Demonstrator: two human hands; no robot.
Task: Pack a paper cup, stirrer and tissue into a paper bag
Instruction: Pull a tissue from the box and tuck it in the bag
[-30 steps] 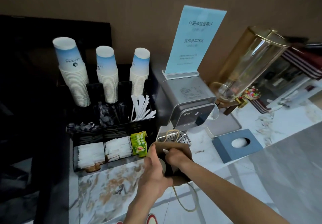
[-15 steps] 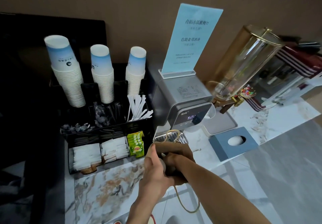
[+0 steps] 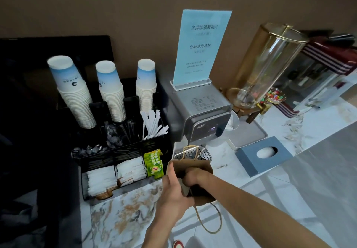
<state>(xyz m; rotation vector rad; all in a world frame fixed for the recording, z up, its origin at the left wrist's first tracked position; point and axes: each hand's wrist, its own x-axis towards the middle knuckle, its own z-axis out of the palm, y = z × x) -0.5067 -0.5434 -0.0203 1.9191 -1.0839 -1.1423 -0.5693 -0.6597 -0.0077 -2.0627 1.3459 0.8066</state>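
Note:
A brown paper bag (image 3: pixel 201 165) with twine handles stands open on the marble counter in front of me. My left hand (image 3: pixel 172 195) grips its left edge. My right hand (image 3: pixel 194 176) reaches down inside the bag's mouth, its fingers hidden; whether it holds anything I cannot tell. Three stacks of upturned blue-and-white paper cups (image 3: pixel 111 91) stand in a black organiser to the left. White wrapped stirrers (image 3: pixel 152 124) stick up from its right compartment. A blue-grey tissue box (image 3: pixel 263 156) with an oval opening lies to the right of the bag.
A grey water dispenser (image 3: pixel 201 112) with a blue sign stands right behind the bag. Green tea packets (image 3: pixel 153 163) and white sachets (image 3: pixel 116 174) fill the organiser's front. A glass drink dispenser (image 3: pixel 264 64) stands at the back right.
The bag and both hands keep their places; my right hand stays inside the bag. My head has shifted slightly.

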